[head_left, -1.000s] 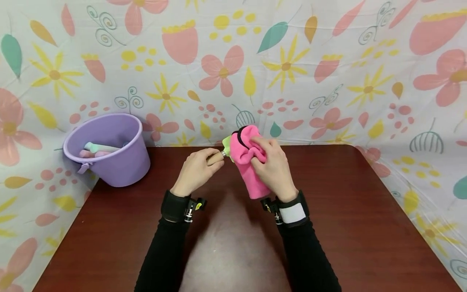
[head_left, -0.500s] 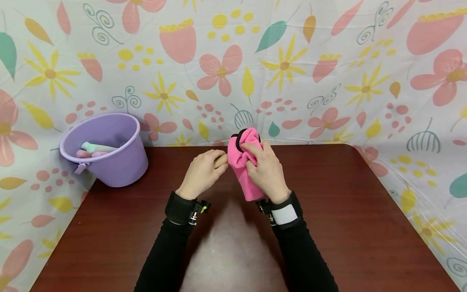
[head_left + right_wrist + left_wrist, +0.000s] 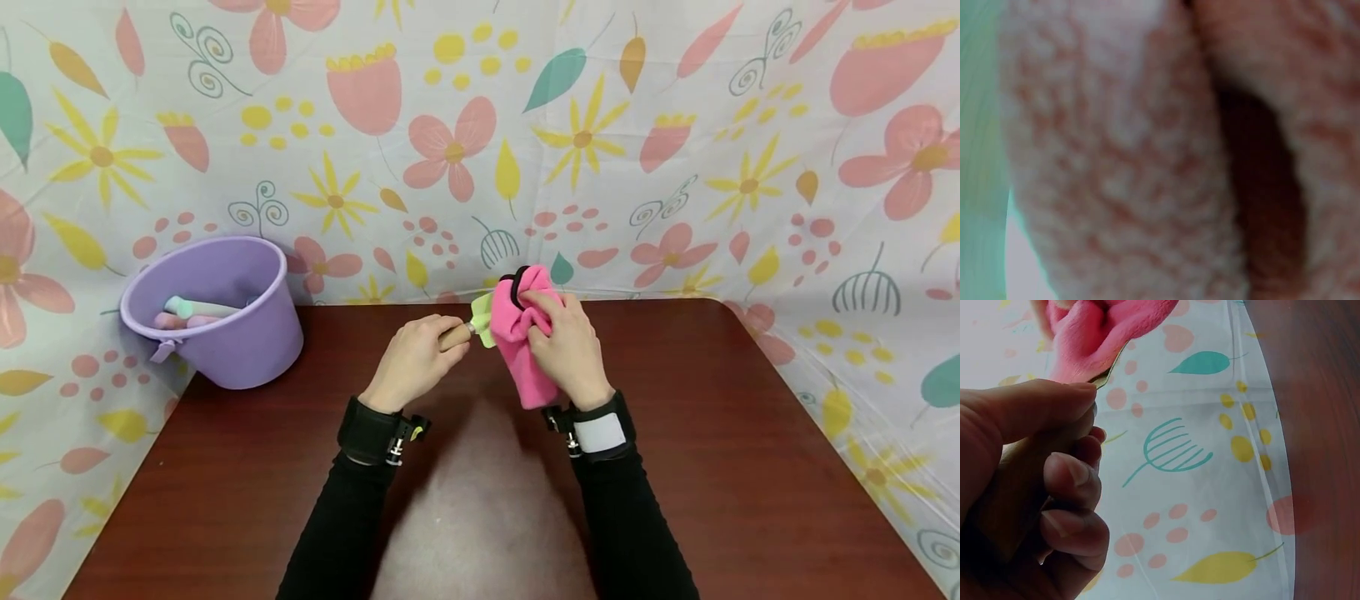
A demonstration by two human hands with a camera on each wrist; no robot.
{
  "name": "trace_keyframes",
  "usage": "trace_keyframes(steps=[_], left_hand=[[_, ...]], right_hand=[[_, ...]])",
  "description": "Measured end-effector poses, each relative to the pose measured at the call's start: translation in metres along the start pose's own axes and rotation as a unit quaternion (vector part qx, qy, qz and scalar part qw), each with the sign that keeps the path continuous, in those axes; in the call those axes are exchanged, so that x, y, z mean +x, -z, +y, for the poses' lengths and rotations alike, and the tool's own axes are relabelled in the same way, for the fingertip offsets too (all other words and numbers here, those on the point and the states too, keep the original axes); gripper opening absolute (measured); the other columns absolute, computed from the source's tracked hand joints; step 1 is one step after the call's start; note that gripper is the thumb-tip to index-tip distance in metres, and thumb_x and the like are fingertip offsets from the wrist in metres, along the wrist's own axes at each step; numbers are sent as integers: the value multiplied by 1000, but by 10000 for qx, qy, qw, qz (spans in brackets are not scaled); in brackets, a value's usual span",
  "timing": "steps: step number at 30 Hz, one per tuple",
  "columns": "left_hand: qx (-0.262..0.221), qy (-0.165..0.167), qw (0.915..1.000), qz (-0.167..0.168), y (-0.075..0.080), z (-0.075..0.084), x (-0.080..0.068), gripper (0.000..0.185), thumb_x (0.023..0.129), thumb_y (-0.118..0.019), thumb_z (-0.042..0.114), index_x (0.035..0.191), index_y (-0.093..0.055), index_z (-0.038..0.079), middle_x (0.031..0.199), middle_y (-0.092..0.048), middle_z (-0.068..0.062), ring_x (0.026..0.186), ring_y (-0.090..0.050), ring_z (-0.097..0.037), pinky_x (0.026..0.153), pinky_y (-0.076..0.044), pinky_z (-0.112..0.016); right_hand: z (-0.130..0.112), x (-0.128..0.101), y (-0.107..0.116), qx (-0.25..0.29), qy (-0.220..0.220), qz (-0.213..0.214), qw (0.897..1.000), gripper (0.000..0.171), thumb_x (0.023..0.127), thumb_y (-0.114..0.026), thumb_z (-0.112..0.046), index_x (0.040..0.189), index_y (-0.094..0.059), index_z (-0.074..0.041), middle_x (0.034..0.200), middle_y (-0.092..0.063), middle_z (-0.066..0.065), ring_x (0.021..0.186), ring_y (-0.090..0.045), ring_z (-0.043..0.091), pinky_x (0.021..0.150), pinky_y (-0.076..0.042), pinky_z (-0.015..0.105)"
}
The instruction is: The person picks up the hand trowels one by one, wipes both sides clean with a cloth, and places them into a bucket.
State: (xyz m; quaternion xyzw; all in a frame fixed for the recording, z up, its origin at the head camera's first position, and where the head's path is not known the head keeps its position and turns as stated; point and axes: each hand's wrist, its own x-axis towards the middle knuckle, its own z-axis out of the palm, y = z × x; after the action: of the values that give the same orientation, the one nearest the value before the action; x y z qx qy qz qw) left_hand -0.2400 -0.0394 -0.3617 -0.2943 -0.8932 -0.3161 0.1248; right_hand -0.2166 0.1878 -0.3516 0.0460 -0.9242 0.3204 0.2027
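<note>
Left hand gripped round the wooden handle of a green-bladed spatula — held above the table, near its far edge. Right hand clamped on a bunched pink cloth — cloth against the blade.

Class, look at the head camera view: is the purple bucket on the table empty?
No: the purple bucket holds pastel-coloured handles, one mint green and others pinkish, lying across its inside.
</note>
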Motion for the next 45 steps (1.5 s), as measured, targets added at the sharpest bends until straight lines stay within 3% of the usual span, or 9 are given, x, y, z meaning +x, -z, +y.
trace_keyframes(steps=[6,13,19,26,38,45], left_hand=[[-264,64,9996,7,4,-2,-2,21,89,-73,20,108,-71,12,84,-60,2,73,-55,-14,65,-46,-32],[-419,377,9984,-75,3,-7,-2,30,89,-73,23,116,-70,12,98,-66,1,80,-59,-14,70,-48,-33],[-410,484,9979,-87,2,-10,-1,31,90,-71,26,118,-70,14,104,-67,1,86,-61,-14,73,-49,-35],[-357,524,9979,-158,0,-7,-2,30,91,-70,27,118,-70,14,107,-67,1,89,-61,-14,77,-49,-35],[-395,322,9985,-200,-9,-2,0,21,91,-69,28,109,-72,16,97,-65,7,79,-58,-9,72,-48,-30],[-525,164,9983,-206,-11,3,2,19,92,-68,29,106,-72,17,92,-63,9,79,-58,-7,71,-48,-30]], right_hand=[[13,3,7,103,-110,246,9996,42,86,-59,-11,126,-66,-22,111,-53,14,90,-53,30,68,-43,47],[14,2,20,173,-156,419,9989,44,85,-58,-10,128,-65,-21,102,-53,13,87,-50,29,68,-40,44],[5,-2,33,312,60,764,9966,45,83,-61,-7,126,-66,-18,97,-52,14,86,-48,29,70,-37,42],[-6,-4,29,447,480,1008,9927,42,83,-63,-5,124,-67,-16,91,-49,13,81,-45,26,64,-36,40],[-21,-10,10,321,751,726,9940,40,86,-66,-9,124,-67,-21,93,-49,11,76,-48,24,59,-40,39],[-22,-8,7,95,655,419,9969,37,87,-65,-12,123,-68,-19,94,-48,11,76,-49,23,57,-42,39]])
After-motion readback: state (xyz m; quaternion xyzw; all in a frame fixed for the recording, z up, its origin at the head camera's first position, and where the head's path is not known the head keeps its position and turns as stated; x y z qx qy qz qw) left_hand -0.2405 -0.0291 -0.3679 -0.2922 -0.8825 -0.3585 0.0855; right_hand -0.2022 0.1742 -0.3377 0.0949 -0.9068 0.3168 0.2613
